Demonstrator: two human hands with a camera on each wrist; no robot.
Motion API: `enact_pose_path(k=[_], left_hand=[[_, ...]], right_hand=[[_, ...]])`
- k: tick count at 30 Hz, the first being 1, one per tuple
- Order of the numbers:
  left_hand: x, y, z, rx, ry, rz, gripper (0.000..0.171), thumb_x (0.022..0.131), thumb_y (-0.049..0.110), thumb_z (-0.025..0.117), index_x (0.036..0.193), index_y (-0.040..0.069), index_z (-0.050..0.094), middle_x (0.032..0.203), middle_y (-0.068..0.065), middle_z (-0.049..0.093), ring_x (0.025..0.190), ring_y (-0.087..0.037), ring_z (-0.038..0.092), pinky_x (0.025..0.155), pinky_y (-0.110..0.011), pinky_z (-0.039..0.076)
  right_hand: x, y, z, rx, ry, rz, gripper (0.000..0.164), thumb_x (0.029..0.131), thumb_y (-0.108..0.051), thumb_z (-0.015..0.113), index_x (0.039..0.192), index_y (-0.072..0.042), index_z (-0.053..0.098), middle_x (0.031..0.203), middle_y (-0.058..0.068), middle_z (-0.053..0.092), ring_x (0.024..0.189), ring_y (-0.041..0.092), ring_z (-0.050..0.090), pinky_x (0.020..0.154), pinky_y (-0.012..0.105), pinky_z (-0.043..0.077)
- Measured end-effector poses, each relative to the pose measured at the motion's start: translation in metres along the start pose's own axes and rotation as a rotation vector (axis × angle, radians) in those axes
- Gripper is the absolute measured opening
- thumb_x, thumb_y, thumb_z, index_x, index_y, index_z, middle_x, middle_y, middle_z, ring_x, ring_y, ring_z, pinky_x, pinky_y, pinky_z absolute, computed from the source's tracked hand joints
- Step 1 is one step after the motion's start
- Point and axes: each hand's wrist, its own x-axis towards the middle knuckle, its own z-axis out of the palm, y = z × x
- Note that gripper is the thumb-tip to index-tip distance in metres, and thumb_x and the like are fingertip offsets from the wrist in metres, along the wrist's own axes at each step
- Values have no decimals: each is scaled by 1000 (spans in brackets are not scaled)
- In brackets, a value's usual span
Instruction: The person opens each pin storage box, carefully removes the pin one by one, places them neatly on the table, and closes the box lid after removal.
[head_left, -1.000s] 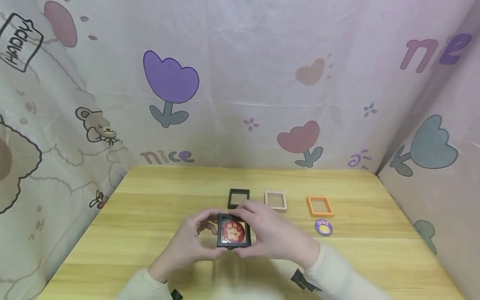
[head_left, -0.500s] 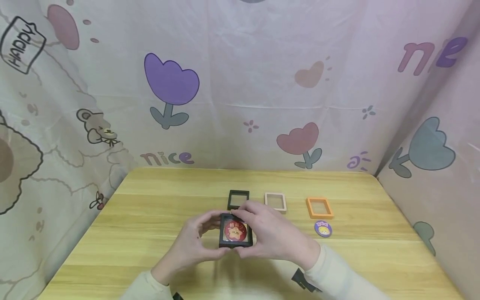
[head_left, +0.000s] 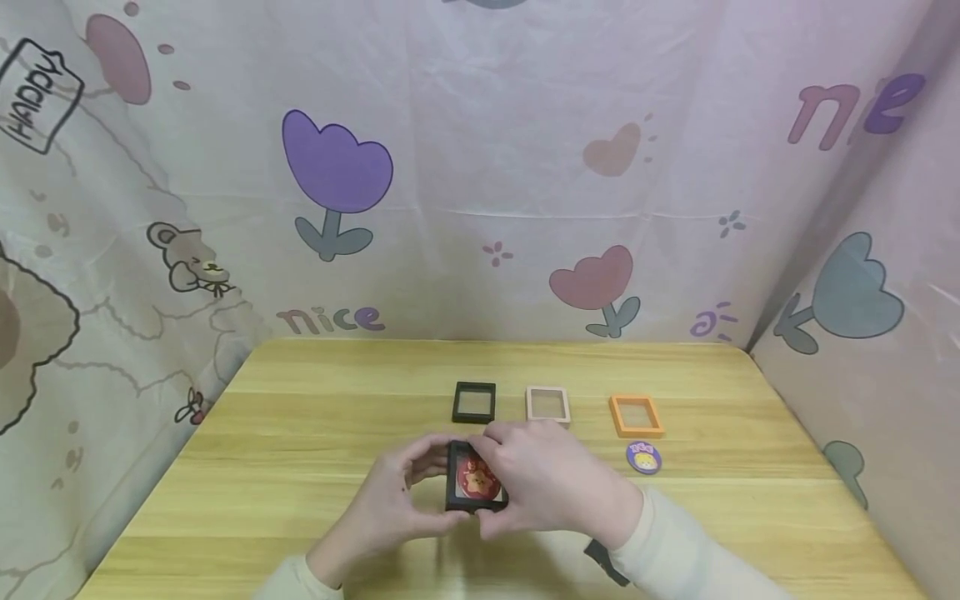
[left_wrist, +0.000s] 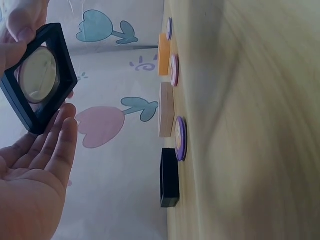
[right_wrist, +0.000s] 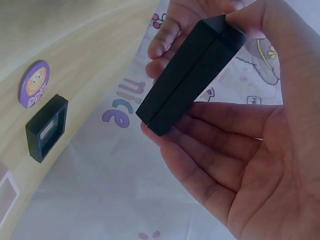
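A black square display frame (head_left: 453, 479) with a clear window is held up in front of me. Inside it sits a round red badge (head_left: 478, 481) with a star face; its pale back faces the left wrist camera. My left hand (head_left: 386, 498) holds the left side, thumb at the lower edge and fingers at the upper. On the right, my right hand (head_left: 558, 479) grips it between thumb and fingers, covering part of the window. A seam runs along the frame's side (right_wrist: 187, 75) in the right wrist view, its two halves pressed together.
Behind the hands on the wooden table (head_left: 337, 375) lie a smaller-looking black frame (head_left: 474, 402), a pale pink frame (head_left: 547, 404) and an orange frame (head_left: 636, 416). A purple badge (head_left: 643, 457) lies before the orange one. Another purple badge (left_wrist: 181, 138) and a pink-edged badge (left_wrist: 174, 70) show in the left wrist view.
The held frame has shifted slightly right and lower, and turned a little. My right hand now covers more of its right side. The black frame on the table has come fully into view.
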Motion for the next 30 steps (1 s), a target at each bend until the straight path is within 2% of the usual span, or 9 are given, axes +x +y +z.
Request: enact_pose_path(k=[7, 18, 23, 30], left_hand=[[-3, 1, 5, -28, -1, -17, 73, 78, 8, 95, 142, 10, 62, 131, -9, 74, 115, -12, 73, 102, -32, 62], [-7, 4, 7, -27, -2, -65, 69, 77, 11, 96, 138, 18, 66, 125, -2, 78, 112, -13, 75, 101, -32, 63], [-7, 4, 10, -81, -18, -90, 68, 76, 10, 96, 137, 15, 67, 125, -5, 77, 112, -14, 75, 101, -32, 63], [-7, 0, 13, -120, -29, -103, 67, 76, 8, 95, 136, 10, 66, 124, -9, 77, 111, -14, 76, 101, -32, 63]], right_hand=[[-1, -3, 0, -34, 15, -24, 53, 65, -58, 84, 96, -18, 69, 79, -13, 60, 60, -1, 45, 48, 15, 37], [-3, -5, -2, 3, 19, -66, 46, 65, -52, 84, 86, -20, 59, 71, -16, 49, 53, -2, 37, 45, 16, 31], [-3, -5, -8, 8, -8, -100, 41, 67, -51, 83, 76, -24, 53, 67, -18, 43, 51, -5, 33, 44, 14, 27], [-1, -3, -9, 85, -68, -117, 40, 67, -45, 82, 64, -30, 46, 59, -21, 38, 50, -6, 31, 43, 13, 24]])
